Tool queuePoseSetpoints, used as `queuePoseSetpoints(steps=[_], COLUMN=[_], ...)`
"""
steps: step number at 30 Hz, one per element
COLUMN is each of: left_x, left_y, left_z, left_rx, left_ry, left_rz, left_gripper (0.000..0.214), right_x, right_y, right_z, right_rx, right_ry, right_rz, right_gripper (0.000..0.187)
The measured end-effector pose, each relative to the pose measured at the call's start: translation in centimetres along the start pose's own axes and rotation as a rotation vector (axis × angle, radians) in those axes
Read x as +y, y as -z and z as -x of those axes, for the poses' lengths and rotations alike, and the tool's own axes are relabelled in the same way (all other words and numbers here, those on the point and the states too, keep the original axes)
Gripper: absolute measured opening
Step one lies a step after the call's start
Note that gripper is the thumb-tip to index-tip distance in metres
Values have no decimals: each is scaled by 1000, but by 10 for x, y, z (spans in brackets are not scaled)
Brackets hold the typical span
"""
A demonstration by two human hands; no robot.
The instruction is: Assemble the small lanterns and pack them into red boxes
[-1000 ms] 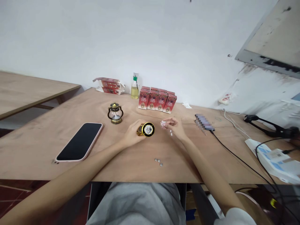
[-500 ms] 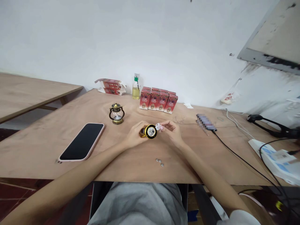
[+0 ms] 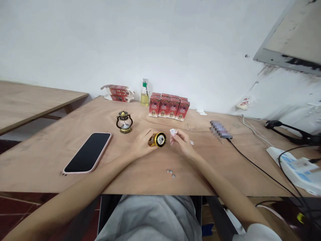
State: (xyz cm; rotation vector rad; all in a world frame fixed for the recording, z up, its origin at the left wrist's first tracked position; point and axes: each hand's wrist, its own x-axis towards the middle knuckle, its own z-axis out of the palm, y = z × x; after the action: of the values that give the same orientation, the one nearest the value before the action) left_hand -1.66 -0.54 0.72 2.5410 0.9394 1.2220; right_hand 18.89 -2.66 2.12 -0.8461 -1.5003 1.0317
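My left hand point(image 3: 144, 142) is closed round a small gold-and-black lantern point(image 3: 160, 140), tipped on its side so that its round base faces me. Inside the base a pale disc with dark parts shows. Just to the right, my right hand point(image 3: 181, 140) pinches a small white piece point(image 3: 173, 131), perhaps card or plastic, slightly apart from the base. A similar white piece point(image 3: 192, 142) lies on the table by that hand's outer side. Three silver button cells point(image 3: 171, 171) rest nearer to me. A second lantern point(image 3: 124, 122) stands upright to the left.
A large phone point(image 3: 87, 153) lies at left. Behind are several red boxes point(image 3: 168, 107), an opened box point(image 3: 119, 93) and a bottle of yellow liquid point(image 3: 144, 97). Rightwards are white scraps point(image 3: 201, 111), a cabled phone point(image 3: 220, 130) and a power strip point(image 3: 292, 169).
My right hand has drawn back a little to the right from the lantern's base. The white piece on the table beside it now shows. My left hand has shifted slightly left with the lantern.
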Motion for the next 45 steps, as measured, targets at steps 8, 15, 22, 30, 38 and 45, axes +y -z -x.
queuePoseSetpoints(steps=[8,15,22,30,38,45], left_x=[-4,-3,-2,-1,2,-3], left_y=[9,8,7,3,4,1], left_z=[-3,-3,-2,-1,-1,-2], left_rx=[-78,-44,-78,-119,-122,-52], left_ry=[-105,-161,-149,-140,-42,4], left_rz=[-383,-451,-412,-352,-220,40], left_gripper=[33,32,34,33,32,38], right_x=[0,0,-2,-8,-2,-6], right_y=[-2,-3,-5,-4,0,-6], right_z=[2,4,5,8,6,6], right_rx=[-143,-304,-355,-183,139,195], right_ry=[-141,-280,-300,61,185,25], right_rz=[372,280,262,510,321,2], right_gripper=[45,41,43,37,38,34])
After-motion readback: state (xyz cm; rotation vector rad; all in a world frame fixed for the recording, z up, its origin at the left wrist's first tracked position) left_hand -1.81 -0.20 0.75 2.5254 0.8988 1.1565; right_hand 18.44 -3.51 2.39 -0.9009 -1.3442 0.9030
